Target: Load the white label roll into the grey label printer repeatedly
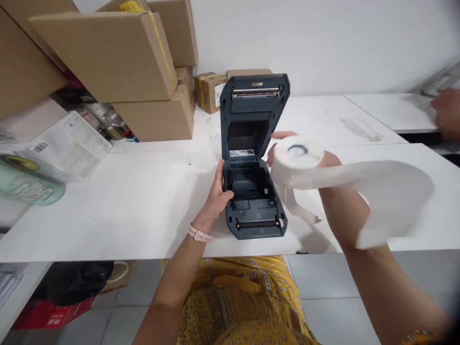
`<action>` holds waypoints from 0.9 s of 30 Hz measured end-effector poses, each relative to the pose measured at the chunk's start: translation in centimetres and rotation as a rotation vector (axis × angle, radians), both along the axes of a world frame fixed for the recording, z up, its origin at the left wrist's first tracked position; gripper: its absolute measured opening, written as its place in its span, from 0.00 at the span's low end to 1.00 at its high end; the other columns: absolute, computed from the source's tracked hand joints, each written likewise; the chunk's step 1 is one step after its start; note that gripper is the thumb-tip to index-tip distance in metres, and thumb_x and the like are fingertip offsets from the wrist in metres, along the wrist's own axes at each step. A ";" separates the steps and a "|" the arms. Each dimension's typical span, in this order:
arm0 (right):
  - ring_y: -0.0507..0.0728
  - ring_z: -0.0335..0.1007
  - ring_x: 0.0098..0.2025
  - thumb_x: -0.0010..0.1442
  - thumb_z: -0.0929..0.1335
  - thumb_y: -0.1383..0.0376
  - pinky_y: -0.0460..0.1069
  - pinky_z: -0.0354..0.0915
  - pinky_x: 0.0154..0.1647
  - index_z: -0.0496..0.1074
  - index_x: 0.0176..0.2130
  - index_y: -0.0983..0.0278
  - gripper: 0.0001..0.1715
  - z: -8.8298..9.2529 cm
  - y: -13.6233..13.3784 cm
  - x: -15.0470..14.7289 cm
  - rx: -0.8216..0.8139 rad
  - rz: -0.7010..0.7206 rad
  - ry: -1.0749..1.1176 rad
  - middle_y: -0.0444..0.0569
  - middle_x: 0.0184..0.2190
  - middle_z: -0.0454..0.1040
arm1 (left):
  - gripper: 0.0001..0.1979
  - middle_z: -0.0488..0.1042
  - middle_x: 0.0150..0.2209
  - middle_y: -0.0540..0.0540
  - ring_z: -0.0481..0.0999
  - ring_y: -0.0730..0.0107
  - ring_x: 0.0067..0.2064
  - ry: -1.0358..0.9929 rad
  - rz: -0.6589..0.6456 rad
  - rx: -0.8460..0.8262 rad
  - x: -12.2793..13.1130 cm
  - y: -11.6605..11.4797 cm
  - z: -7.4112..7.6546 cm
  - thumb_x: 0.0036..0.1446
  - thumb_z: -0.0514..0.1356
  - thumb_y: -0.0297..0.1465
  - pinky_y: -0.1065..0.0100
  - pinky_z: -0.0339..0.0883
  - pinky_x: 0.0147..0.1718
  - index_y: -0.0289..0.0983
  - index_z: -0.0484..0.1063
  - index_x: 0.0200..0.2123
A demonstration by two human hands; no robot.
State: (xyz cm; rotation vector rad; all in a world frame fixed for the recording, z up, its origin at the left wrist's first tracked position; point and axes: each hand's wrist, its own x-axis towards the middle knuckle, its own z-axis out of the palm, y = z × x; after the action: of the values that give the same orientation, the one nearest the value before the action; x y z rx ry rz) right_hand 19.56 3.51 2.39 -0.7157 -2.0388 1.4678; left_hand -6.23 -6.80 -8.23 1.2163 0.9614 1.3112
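Observation:
A dark label printer [251, 206] stands on the white table with its lid [247, 115] raised, so its hollow bay and front roller show. My left hand [216, 199] grips the printer's left side, thumb over the rim. Just right of the printer, my right hand [329, 160] is closed around a roll of white labels [285, 167]; the roll hides most of its fingers. A long loose strip [398, 196] of the roll curls out to the right over my forearm, blurred by motion. Another short end hangs below the roll.
Stacked cardboard boxes [104, 57] fill the back left, with a small taped box [208, 91] behind the printer. A white carton [72, 146] and a green container [39, 184] stand at the left. Another person's hand [447, 112] shows at the far right.

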 end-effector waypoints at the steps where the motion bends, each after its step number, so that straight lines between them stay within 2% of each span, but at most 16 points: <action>1: 0.68 0.77 0.51 0.38 0.77 0.38 0.60 0.75 0.46 0.59 0.67 0.49 0.63 0.3 -0.3 1.0 -0.020 -0.098 0.041 0.49 0.50 0.77 | 0.54 0.47 0.75 0.47 0.49 0.50 0.74 0.001 -0.002 0.008 0.0 0.0 -0.1 0.55 0.66 0.36 0.51 0.49 0.71 0.52 0.35 0.75; 3: 0.69 0.76 0.53 0.43 0.78 0.44 0.60 0.75 0.45 0.59 0.67 0.48 0.58 0.7 -0.3 2.6 -0.014 -0.189 0.043 0.49 0.52 0.77 | 0.53 0.47 0.75 0.48 0.47 0.52 0.75 0.005 -0.005 0.021 -0.1 0.0 -0.2 0.55 0.66 0.35 0.53 0.48 0.71 0.52 0.35 0.75; 5: 0.67 0.75 0.53 0.44 0.80 0.51 0.58 0.74 0.46 0.64 0.63 0.52 0.51 0.3 0.6 3.5 0.052 -0.247 -0.049 0.51 0.53 0.77 | 0.53 0.46 0.76 0.48 0.46 0.53 0.75 0.007 -0.003 0.030 -0.1 0.0 -0.3 0.55 0.65 0.34 0.54 0.48 0.71 0.52 0.36 0.75; 9: 0.65 0.73 0.52 0.43 0.79 0.57 0.56 0.74 0.47 0.71 0.56 0.59 0.41 -2.6 3.8 3.5 0.197 -0.319 -0.173 0.52 0.55 0.75 | 0.52 0.47 0.75 0.48 0.48 0.53 0.75 0.022 0.002 0.034 -0.1 0.1 -0.3 0.56 0.65 0.34 0.54 0.49 0.71 0.51 0.37 0.75; 12: 0.63 0.74 0.46 0.43 0.78 0.60 0.54 0.75 0.39 0.71 0.56 0.58 0.41 -5.0 5.3 2.8 0.180 -0.309 -0.271 0.52 0.53 0.74 | 0.51 0.48 0.75 0.48 0.49 0.52 0.75 0.041 0.010 0.031 -0.2 0.0 -0.2 0.56 0.65 0.33 0.53 0.50 0.71 0.51 0.37 0.75; 15: 0.62 0.75 0.42 0.44 0.79 0.60 0.53 0.75 0.34 0.69 0.59 0.56 0.44 -6.1 5.5 2.5 0.119 -0.276 -0.364 0.53 0.52 0.75 | 0.51 0.47 0.75 0.49 0.48 0.53 0.75 0.045 0.015 0.022 -0.2 -0.1 -0.1 0.56 0.64 0.32 0.54 0.51 0.71 0.53 0.38 0.75; 16: 0.63 0.76 0.44 0.44 0.79 0.58 0.54 0.76 0.36 0.69 0.60 0.56 0.45 -6.3 5.5 2.7 0.099 -0.261 -0.371 0.53 0.53 0.75 | 0.51 0.46 0.75 0.49 0.49 0.53 0.75 0.042 0.014 0.017 -0.2 -0.1 -0.1 0.56 0.64 0.32 0.54 0.51 0.71 0.53 0.38 0.75; 18: 0.66 0.74 0.53 0.48 0.78 0.53 0.58 0.75 0.47 0.67 0.63 0.53 0.46 -6.5 5.4 3.7 0.053 -0.244 -0.322 0.54 0.57 0.74 | 0.51 0.47 0.75 0.48 0.49 0.52 0.74 0.033 0.012 0.009 -0.2 -0.1 -0.1 0.56 0.64 0.32 0.53 0.52 0.70 0.52 0.38 0.75; 20: 0.67 0.67 0.63 0.54 0.75 0.47 0.63 0.67 0.61 0.67 0.63 0.51 0.41 -7.0 5.3 5.4 0.015 -0.304 -0.200 0.53 0.61 0.73 | 0.52 0.47 0.75 0.48 0.50 0.52 0.74 0.025 0.008 0.000 -0.2 -0.1 0.0 0.55 0.65 0.32 0.53 0.53 0.70 0.52 0.38 0.75; 22: 0.66 0.64 0.67 0.57 0.73 0.45 0.64 0.58 0.68 0.69 0.62 0.52 0.37 -8.0 5.1 7.5 -0.025 -0.425 -0.076 0.53 0.61 0.74 | 0.52 0.48 0.75 0.48 0.51 0.52 0.74 0.024 0.003 -0.011 -0.2 -0.1 0.0 0.55 0.65 0.31 0.52 0.53 0.70 0.52 0.37 0.75; 24: 0.66 0.66 0.66 0.54 0.75 0.46 0.64 0.58 0.68 0.72 0.58 0.55 0.36 -9.3 4.7 9.2 -0.103 -0.471 -0.038 0.55 0.60 0.75 | 0.52 0.49 0.75 0.48 0.51 0.53 0.74 0.032 -0.001 -0.019 -0.2 -0.2 -0.1 0.56 0.64 0.31 0.52 0.53 0.70 0.52 0.36 0.75; 27: 0.65 0.67 0.64 0.48 0.79 0.52 0.60 0.67 0.61 0.72 0.57 0.54 0.39 -10.9 3.3 9.8 -0.213 -0.371 -0.074 0.54 0.63 0.72 | 0.50 0.49 0.75 0.48 0.50 0.53 0.74 0.048 0.012 -0.002 -0.2 -0.1 -0.2 0.56 0.64 0.32 0.53 0.52 0.70 0.52 0.38 0.75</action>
State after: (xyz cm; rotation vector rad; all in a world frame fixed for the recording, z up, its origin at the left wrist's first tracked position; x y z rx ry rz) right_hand 29.40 6.84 -8.52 -1.1800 -1.6971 1.4637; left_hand -6.39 -6.93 -8.41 1.2477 1.0055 1.2954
